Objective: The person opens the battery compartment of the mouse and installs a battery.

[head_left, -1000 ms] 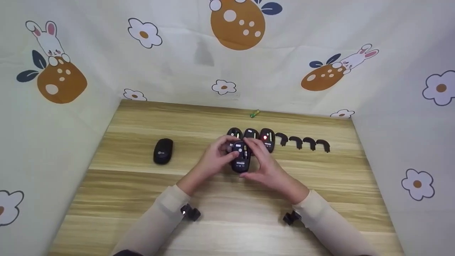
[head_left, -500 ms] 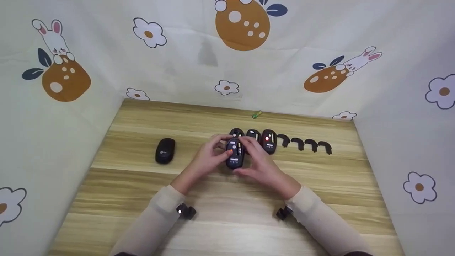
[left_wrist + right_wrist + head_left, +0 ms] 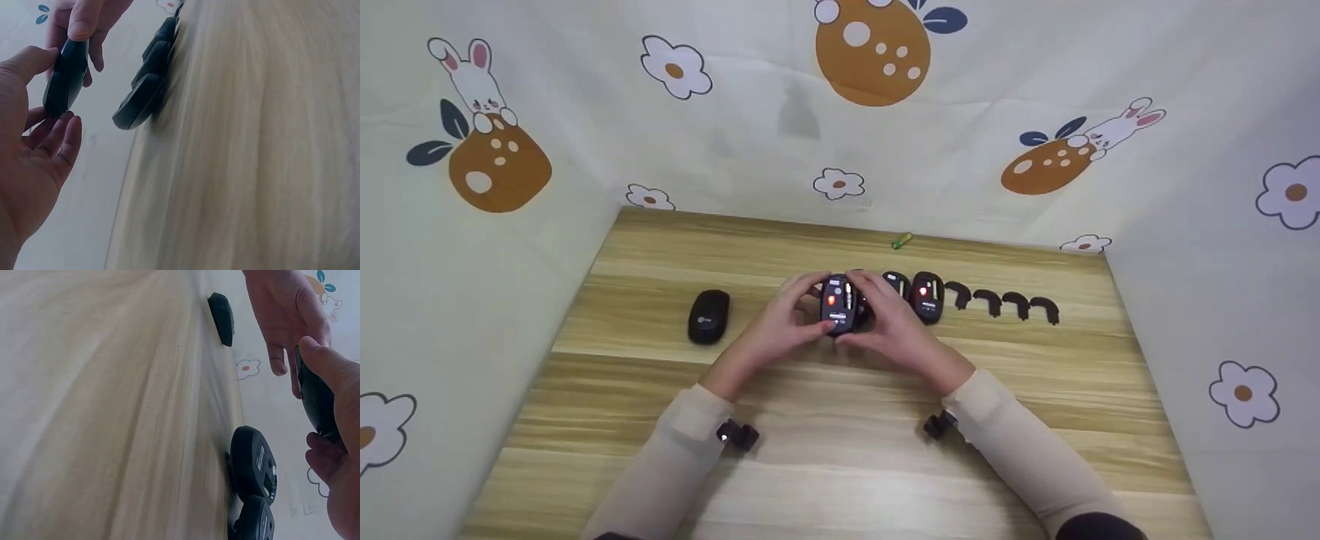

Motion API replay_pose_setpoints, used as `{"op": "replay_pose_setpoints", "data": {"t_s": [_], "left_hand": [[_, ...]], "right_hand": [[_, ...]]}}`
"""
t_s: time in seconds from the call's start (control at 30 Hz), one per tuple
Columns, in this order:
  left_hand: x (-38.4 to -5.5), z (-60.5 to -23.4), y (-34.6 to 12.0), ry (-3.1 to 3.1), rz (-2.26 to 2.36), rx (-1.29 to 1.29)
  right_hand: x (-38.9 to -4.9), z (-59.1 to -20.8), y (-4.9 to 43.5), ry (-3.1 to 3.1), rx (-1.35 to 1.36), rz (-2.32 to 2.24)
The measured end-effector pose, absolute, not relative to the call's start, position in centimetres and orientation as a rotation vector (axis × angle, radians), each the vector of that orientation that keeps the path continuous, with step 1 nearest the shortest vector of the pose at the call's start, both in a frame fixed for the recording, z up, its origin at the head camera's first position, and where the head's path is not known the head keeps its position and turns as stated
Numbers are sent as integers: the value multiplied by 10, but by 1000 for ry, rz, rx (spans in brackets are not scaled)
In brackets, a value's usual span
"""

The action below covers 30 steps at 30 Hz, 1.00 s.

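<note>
Both hands hold a black computer mouse [image 3: 838,306] in the air, its underside facing up with a red light glowing and the battery slot uncovered. My left hand [image 3: 780,319] grips its left side, thumb near the lower end and fingers at the upper end. On the other side, my right hand [image 3: 898,322] has its thumb at the bottom end and its fingers at the top. The left wrist view shows the held mouse [image 3: 67,79] edge-on, well off the wooden surface. Just behind the hands lie upturned mice [image 3: 928,298], one largely hidden by the right hand.
To the right of the upturned mice runs a row of several curved black covers [image 3: 988,302]. A small green and yellow battery-like piece [image 3: 901,241] lies near the back edge. Another mouse [image 3: 709,317] sits right side up at the left. Patterned cloth [image 3: 750,135] encloses the table.
Both hands have carried the mouse leftward and slightly away from the body. Its red light now shows uncovered, as the left thumb has slid down toward the lower end.
</note>
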<state>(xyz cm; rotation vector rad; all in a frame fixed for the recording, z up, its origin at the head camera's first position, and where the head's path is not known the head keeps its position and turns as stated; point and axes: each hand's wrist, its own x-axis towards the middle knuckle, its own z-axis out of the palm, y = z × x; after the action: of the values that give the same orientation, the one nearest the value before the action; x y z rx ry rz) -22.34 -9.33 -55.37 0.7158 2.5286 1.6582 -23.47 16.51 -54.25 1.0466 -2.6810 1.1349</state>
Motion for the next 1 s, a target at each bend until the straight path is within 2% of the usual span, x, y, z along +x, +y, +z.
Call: {"op": "replay_pose_setpoints", "data": {"t_s": [1.0], "left_hand": [[-262,-570,-116,2334,1712,399]], "right_hand": [[-286,-552,127,-2855,1055,758]]}}
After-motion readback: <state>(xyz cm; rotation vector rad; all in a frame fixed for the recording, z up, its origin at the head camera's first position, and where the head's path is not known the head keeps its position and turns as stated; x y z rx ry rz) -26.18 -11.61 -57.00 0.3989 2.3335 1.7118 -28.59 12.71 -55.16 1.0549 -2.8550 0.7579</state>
